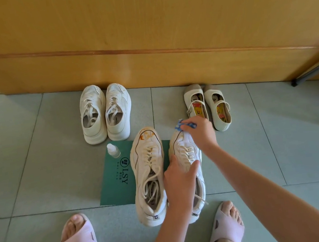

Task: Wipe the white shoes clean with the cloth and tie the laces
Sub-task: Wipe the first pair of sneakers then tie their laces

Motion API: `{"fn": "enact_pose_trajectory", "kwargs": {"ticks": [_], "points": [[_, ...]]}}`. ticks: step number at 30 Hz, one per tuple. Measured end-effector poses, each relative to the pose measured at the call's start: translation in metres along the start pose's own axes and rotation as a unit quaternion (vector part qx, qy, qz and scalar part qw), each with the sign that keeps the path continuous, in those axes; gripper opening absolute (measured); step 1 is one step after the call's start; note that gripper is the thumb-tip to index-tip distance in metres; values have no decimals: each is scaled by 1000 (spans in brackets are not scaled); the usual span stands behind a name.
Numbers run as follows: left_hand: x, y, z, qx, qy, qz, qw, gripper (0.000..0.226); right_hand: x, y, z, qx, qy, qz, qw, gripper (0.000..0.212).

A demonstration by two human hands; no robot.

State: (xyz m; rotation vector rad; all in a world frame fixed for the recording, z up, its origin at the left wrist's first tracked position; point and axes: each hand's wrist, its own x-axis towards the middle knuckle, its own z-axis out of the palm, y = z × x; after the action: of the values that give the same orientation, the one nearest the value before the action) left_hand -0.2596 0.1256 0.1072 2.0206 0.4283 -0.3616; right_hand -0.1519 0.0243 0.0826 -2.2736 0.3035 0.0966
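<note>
head view: white shoes (150, 182) side by side on green mat (116, 184), 6 o'clock of centre, toes to 12. right hand (201, 134) pinches blue-white cloth (179, 126) on toe of 3 o'clock shoe (186, 149); left hand (180, 181) curls thumb, fingers round its laced middle. 9 o'clock shoe (147, 142) toe stained orange. bottle (113, 151) at 10, spare sneakers (105, 115) 11, strap shoes (208, 105) 1.

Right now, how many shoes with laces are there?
4. Two on the green mat: a stained sneaker and a cleaner sneaker the left hand grips. Two by the wooden door: the far-left sneaker and its partner.
</note>
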Motion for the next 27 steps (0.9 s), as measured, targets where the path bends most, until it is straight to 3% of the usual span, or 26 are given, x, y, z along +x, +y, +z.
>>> {"fn": "enact_pose_trajectory", "kwargs": {"ticks": [5, 11, 13, 16, 18, 21, 27], "points": [[0, -4, 3, -1, 14, 5, 1000, 29, -18, 2, 10, -46, 3, -81, 996, 13], [-2, -6, 4, 3, 36, 21, 999, 28, -31, 13, -6, -107, -58, -149, 981, 13], [-2, -6, 3, -3, 40, 23, 999, 31, -36, 13, -10, -102, -85, -139, 981, 13], [-4, -3, 2, -18, 47, 9, 999, 34, -37, 8, -22, -3, -131, -53, 990, 13], [-5, 1, 1, -37, 50, -6, 998, 38, -30, 4, -30, 65, -92, -11, 994, 14], [-5, 3, 1, -48, 55, -36, 997, 57, -14, 2, -35, 122, 48, 32, 991, 15], [-3, 2, 4, -44, 61, -61, 995, 54, -24, 5, 5, -14, 38, 17, 999, 17]]}}
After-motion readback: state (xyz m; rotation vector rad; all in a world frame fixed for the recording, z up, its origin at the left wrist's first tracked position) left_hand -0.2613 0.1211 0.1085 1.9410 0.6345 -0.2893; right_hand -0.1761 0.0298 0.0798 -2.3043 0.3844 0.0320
